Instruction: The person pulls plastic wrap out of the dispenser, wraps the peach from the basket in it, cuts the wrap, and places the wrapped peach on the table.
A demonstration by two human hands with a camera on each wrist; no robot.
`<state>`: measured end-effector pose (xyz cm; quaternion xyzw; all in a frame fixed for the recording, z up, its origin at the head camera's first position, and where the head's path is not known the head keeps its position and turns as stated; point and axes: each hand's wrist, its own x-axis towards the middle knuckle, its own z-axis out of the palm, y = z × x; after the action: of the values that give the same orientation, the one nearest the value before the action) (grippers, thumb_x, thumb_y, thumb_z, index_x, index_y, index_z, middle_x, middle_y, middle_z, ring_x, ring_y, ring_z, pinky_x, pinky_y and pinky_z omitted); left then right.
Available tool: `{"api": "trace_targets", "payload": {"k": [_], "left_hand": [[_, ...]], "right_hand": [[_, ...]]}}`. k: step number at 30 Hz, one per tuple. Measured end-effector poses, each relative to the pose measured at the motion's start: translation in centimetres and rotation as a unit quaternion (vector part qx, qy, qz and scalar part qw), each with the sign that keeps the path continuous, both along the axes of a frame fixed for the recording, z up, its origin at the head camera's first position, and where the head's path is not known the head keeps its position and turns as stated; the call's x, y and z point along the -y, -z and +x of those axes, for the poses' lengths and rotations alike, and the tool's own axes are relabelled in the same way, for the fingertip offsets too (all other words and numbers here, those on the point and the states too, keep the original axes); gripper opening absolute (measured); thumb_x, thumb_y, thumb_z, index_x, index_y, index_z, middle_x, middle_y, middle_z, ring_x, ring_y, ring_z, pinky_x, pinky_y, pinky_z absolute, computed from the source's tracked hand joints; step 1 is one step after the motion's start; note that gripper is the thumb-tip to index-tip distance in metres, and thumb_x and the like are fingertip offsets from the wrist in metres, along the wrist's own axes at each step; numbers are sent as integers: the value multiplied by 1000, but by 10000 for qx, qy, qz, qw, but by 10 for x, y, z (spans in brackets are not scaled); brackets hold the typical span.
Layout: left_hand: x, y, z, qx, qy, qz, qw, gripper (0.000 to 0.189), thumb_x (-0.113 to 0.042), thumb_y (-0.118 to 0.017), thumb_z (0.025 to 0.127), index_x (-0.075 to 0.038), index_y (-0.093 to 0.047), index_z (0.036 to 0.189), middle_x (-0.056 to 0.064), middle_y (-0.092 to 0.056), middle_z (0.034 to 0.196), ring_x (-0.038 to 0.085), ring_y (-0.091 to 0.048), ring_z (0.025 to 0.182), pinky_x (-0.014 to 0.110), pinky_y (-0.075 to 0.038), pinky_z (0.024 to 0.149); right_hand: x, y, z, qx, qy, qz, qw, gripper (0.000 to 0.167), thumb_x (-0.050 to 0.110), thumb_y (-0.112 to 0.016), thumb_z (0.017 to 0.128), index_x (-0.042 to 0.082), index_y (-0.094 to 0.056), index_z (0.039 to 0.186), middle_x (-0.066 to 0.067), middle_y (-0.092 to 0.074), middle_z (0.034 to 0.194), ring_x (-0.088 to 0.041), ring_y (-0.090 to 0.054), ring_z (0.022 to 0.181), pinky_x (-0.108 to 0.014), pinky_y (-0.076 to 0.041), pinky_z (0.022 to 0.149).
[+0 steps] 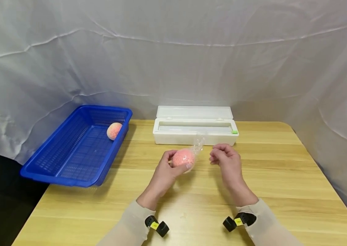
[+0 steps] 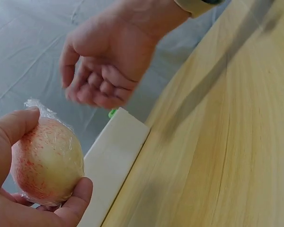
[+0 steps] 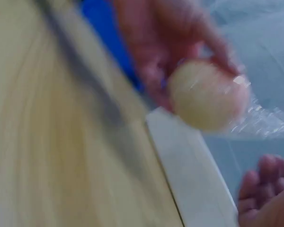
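A peach [image 1: 183, 158] wrapped in clear plastic film is held in my left hand [image 1: 166, 171], between thumb and fingers. The film's twisted tail [image 1: 198, 143] sticks up on the peach's right side. My right hand [image 1: 228, 164] hovers just right of that tail, apart from it. Its fingers [image 2: 102, 87] are loosely curled with nothing visible in them in the left wrist view. In the right wrist view the peach [image 3: 206, 97] is blurred, and the film [image 3: 265, 120] trails toward the right hand. Behind both hands stands a white cling film box [image 1: 192, 138] with its lid raised.
A blue plastic basket [image 1: 99, 174] stands at the table's left, a second peach [image 1: 114, 131] inside against its right wall. The film box carries a green slider [image 1: 234, 132] at its right end. Grey cloth [image 1: 173, 68] hangs behind the wooden table [image 1: 284, 171].
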<state>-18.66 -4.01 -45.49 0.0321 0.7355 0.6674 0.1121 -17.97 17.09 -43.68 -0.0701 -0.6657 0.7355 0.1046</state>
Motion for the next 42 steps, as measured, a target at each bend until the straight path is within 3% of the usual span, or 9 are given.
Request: {"api": "trace_targets", "payload": {"k": [4,6,11,15,18,23,31,36,42], "left_hand": [[-2,0,2,-83,48,-35,9999,73,-31,-88,87,-12,-48,146,13,-54,144,28,-60,125,39,-55,99],[-3,0,3,-180,81,-112,9997,76,-32,-89,86,-11,-47,146,14,-54,142,28,-61,124,40,-55,100],[-3,-3,3,-284,-56,-361,9989,79,-36,-91,83,-13,-47,145,13,-54,141,29,-60,125,46,-53,104],[-2,-2,4,-334,-39,-438,9985,78,-33,-91,84,-12,-47,145,13,-54,142,29,-60,126,47,-53,104],[-2,-1,6,-320,194,-291,9989,78,-27,-90,86,-11,-45,147,15,-54,145,30,-61,127,44,-55,102],[-3,-1,12,-227,594,35,9980,83,-21,-90,85,-15,-42,152,17,-54,145,30,-62,124,39,-57,99],[-1,1,13,-520,809,-123,9953,93,-16,-91,84,-17,-37,160,11,-45,154,30,-58,129,41,-55,105],[-2,-2,15,-861,1042,-360,9902,90,-16,-91,83,-20,-43,159,6,-40,156,26,-52,135,44,-50,112],[-2,-3,15,-560,1217,19,9910,86,-13,-89,84,-20,-41,155,7,-47,154,26,-56,134,43,-50,111]], "right_hand": [[4,6,1,303,-757,951,9921,22,4,-66,99,-7,-65,118,-7,-74,99,-12,-70,89,-27,-61,82],[7,7,2,183,-904,852,9921,24,1,-65,99,-9,-64,121,-9,-75,104,-12,-71,94,-28,-61,87],[6,4,0,-143,-509,99,9986,24,-2,-60,101,-11,-60,124,-3,-75,99,-11,-73,87,-28,-62,82],[4,-2,-6,70,-353,526,9980,32,19,-60,108,-5,-60,128,3,-66,98,-11,-65,86,-25,-59,78],[3,-6,-11,142,221,704,9972,35,30,-62,108,-4,-66,113,4,-62,87,-10,-62,79,-23,-57,72],[-2,-7,-18,7,1137,-15,9935,32,26,-65,107,1,-65,88,4,-54,73,-8,-57,67,-19,-53,65],[-12,-14,-21,193,28,-55,9998,21,30,-64,107,9,-66,102,7,-62,90,-8,-59,82,-25,-55,73],[-14,-18,-25,8,855,-316,9958,25,18,-73,102,12,-73,77,6,-66,78,-4,-57,67,-17,-52,63],[-13,-14,-27,-203,1163,-347,9924,23,24,-73,102,12,-74,82,6,-67,77,-4,-56,63,-17,-51,59]]}}
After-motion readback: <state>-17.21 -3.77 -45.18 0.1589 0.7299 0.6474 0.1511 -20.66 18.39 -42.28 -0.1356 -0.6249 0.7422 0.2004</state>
